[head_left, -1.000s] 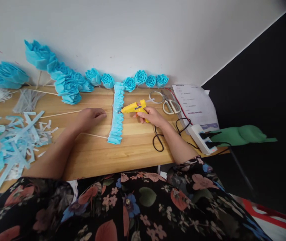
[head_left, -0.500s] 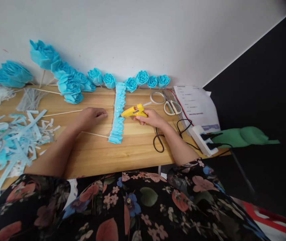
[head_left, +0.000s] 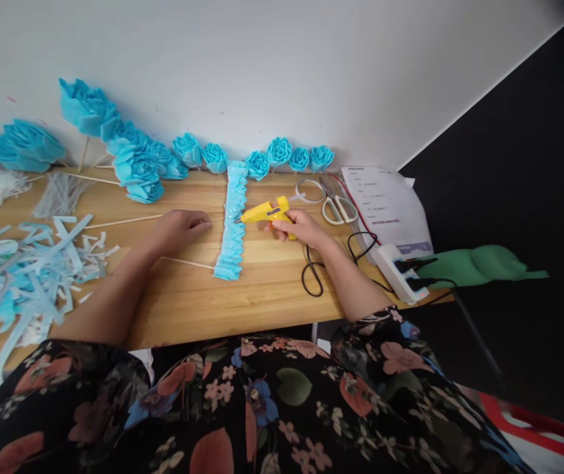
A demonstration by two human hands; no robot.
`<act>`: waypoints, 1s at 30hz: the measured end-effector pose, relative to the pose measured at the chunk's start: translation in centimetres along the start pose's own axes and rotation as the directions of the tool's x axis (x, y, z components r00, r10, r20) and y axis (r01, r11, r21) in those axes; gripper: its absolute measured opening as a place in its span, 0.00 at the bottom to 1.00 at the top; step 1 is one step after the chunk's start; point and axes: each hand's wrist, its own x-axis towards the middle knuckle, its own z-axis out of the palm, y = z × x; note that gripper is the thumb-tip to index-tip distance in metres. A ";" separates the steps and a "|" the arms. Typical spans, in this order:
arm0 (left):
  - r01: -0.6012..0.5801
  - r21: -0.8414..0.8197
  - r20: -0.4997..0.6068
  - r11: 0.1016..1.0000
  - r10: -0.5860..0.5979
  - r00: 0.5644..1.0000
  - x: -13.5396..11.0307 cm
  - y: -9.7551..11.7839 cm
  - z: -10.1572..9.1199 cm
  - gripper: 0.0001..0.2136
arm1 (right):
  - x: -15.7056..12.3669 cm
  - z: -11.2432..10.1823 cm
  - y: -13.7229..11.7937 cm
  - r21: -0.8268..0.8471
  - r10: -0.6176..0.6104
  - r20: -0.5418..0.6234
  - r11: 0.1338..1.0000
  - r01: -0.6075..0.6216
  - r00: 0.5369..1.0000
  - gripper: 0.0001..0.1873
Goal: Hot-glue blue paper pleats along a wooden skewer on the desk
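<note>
A ruffled strip of light blue crepe paper [head_left: 234,247] lies lengthwise on the wooden table, running away from me. My right hand [head_left: 298,227] grips a yellow hot glue gun [head_left: 263,212], with a glue stick jutting from its rear. Its nozzle points left, at the middle of the strip; whether it touches the paper I cannot tell. Shiny spots show on the paper near the nozzle. My left hand [head_left: 183,230] rests on the table just left of the strip, apart from it, fingers curled in with nothing visible in them. Thin wooden sticks lie near this hand.
Blue paper flowers [head_left: 136,164] line the wall. Paper scraps [head_left: 29,276] are heaped at left. Scissors [head_left: 340,209], a roll of tape [head_left: 310,190] and printed sheets [head_left: 385,204] lie at right. The black cord [head_left: 314,283] loops near a white power strip [head_left: 400,273].
My right hand has moved the glue gun slightly away from me, its nozzle now a little farther up the strip. My left hand has stayed in place.
</note>
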 end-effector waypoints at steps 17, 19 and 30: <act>-0.118 -0.229 -0.061 0.966 0.107 0.992 -0.1 -0.3 0.5 0.31 | -0.2 -0.2 -0.5 -0.093 0.028 0.041 0.995 -0.024 0.999 0.28; -0.140 -0.271 -0.055 0.952 0.130 0.990 0.0 -0.3 0.9 0.32 | -0.2 -0.2 -0.5 -0.091 0.019 0.055 0.996 -0.013 0.998 0.28; -0.163 -0.016 0.025 0.987 0.163 0.986 0.0 0.8 1.9 0.26 | -0.3 -0.3 -0.1 -0.115 -0.004 0.081 0.993 0.013 0.997 0.24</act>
